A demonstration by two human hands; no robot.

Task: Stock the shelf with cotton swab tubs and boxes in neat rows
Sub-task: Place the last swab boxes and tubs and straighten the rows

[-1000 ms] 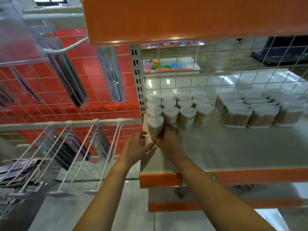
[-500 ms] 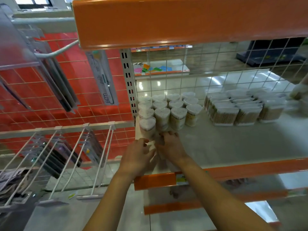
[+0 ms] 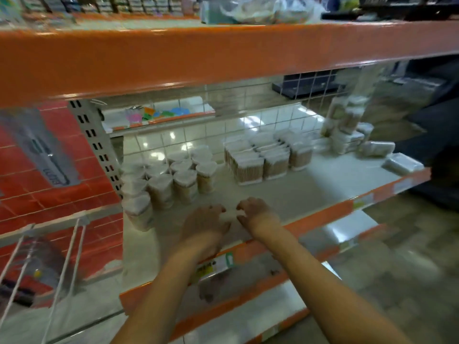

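Hovering low over the bare front of the shelf [image 3: 310, 194], the left hand [image 3: 203, 224] and right hand [image 3: 255, 214] have loosely curled fingers and hold nothing. Heart-shaped swab tubs [image 3: 171, 180] stand packed at the left post, probably to start straight rows. Rectangular swab boxes [image 3: 263, 157] sit beside them; unsorted packs [image 3: 352, 135] wait at right.

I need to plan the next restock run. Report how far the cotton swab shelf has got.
Done: heart-shaped tubs stand in rows at the shelf's left end, and boxes sit in rows beside them. In hand: nothing; the left hand and right hand hover empty over the bare shelf front. Left: a loose pile of packs at the right end looks unsorted, and the front rows are unfilled.
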